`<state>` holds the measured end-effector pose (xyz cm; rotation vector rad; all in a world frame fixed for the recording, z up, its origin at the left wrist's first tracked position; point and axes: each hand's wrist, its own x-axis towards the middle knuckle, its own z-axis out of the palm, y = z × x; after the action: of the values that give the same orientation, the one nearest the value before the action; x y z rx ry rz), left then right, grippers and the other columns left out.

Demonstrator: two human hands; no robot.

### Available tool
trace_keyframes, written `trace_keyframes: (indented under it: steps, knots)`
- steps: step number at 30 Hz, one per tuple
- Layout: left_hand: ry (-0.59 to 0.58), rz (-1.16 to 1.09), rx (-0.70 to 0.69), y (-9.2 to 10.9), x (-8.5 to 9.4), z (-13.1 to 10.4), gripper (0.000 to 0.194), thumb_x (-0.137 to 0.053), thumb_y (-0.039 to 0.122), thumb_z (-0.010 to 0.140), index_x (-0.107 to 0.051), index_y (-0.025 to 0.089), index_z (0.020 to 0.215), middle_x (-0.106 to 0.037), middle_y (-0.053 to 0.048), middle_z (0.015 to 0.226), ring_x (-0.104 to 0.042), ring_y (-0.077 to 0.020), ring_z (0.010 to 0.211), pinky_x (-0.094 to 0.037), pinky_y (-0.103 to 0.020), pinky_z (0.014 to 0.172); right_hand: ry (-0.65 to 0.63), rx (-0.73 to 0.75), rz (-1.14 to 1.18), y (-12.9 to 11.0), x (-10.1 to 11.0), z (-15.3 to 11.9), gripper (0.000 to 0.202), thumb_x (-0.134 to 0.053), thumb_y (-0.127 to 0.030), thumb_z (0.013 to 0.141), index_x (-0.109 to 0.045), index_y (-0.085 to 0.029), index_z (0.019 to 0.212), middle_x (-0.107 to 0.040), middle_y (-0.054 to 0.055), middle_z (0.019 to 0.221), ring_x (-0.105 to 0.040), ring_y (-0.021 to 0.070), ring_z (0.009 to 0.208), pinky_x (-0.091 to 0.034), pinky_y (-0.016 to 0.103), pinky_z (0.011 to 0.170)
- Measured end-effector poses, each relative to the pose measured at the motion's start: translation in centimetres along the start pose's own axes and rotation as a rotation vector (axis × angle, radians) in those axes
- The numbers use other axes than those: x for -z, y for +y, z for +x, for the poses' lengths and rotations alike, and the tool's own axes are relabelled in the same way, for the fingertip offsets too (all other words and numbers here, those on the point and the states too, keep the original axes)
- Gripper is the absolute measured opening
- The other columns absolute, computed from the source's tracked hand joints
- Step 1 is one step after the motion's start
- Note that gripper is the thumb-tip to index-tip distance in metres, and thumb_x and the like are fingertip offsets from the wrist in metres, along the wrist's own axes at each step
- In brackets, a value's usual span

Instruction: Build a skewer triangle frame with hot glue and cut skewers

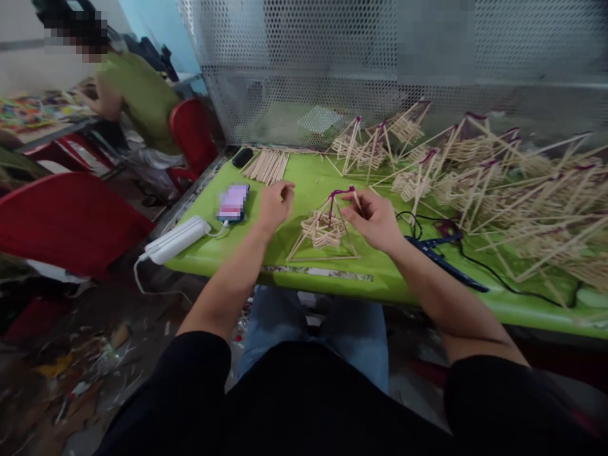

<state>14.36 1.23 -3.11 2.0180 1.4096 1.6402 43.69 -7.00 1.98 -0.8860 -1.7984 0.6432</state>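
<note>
Wooden frame (325, 229) apparently beside right fingers (349, 206)

Your table (304, 190): bright green | your sleeves (190, 373): black | your jeans (354, 335): blue | sticks (269, 166): pale tan | cord (335, 192): purple | chair (71, 218): red | metal screen (304, 60): grey, dotted with holes

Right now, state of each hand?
Left hand: loosely curled, nothing visible in it; can't tell if fully closed.
Right hand: partly curled, fingers at the purple cord; can't tell if gripping.
</note>
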Motion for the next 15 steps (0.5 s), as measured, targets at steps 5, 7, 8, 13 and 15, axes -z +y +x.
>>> trace_keyframes:
  steps: [5,7,8,13,15]
  knots:
    - [-0.075,0.066,-0.003,-0.8,-0.9,-0.7,0.018,-0.066,0.03,0.1,-0.082,0.023,0.108,-0.083,-0.005,0.092,-0.07,-0.0207,0.077,-0.053,-0.035,0.079,-0.01,-0.05,0.046,-1.2,-0.6,1.6,0.025,-0.089,-0.042,0.091,-0.082,-0.024,0.106,-0.053,-0.006,0.069,-0.036,0.0115,0.057,-0.028,0.033,0.055]
    - [-0.091,0.069,0.01,-0.9,-1.1,-0.6,0.016,-0.068,0.027,0.099,-0.081,0.024,0.107,-0.082,-0.004,0.09,-0.067,-0.0199,0.074,-0.051,-0.034,0.076,-0.008,-0.047,0.025,-1.7,-0.7,2.2,0.022,-0.09,-0.042,0.09,-0.081,-0.024,0.1,-0.053,-0.005,0.069,-0.034,0.0112,0.058,-0.027,0.033,0.055]
    - [-0.091,0.063,0.005,-1.0,-1.1,-0.6,0.015,-0.069,0.026,0.099,-0.081,0.023,0.107,-0.082,-0.004,0.09,-0.067,-0.0196,0.073,-0.051,-0.034,0.077,-0.01,-0.041,0.004,-1.9,-0.8,2.4,0.021,-0.09,-0.041,0.091,-0.081,-0.024,0.096,-0.053,-0.005,0.069,-0.034,0.0112,0.059,-0.027,0.033,0.056]
    - [-0.101,0.067,-0.022,-0.8,-0.6,-0.8,0.017,-0.065,0.021,0.101,-0.081,0.022,0.107,-0.083,-0.005,0.096,-0.069,-0.0199,0.077,-0.052,-0.034,0.08,-0.037,-0.058,-0.043,-3.5,-0.7,3.3,0.025,-0.086,-0.04,0.094,-0.076,-0.023,0.08,-0.061,-0.001,0.071,-0.039,0.012,0.06,-0.028,0.034,0.058]
    - [-0.126,0.088,-0.013,-0.6,-0.5,-0.8,0.02,-0.064,0.019,0.1,-0.082,0.021,0.108,-0.084,-0.005,0.097,-0.07,-0.0206,0.079,-0.053,-0.034,0.081,-0.043,-0.103,-0.028,-4.0,-0.7,3.5,0.026,-0.087,-0.039,0.093,-0.076,-0.022,0.077,-0.06,-0.001,0.07,-0.039,0.0121,0.06,-0.03,0.036,0.059]
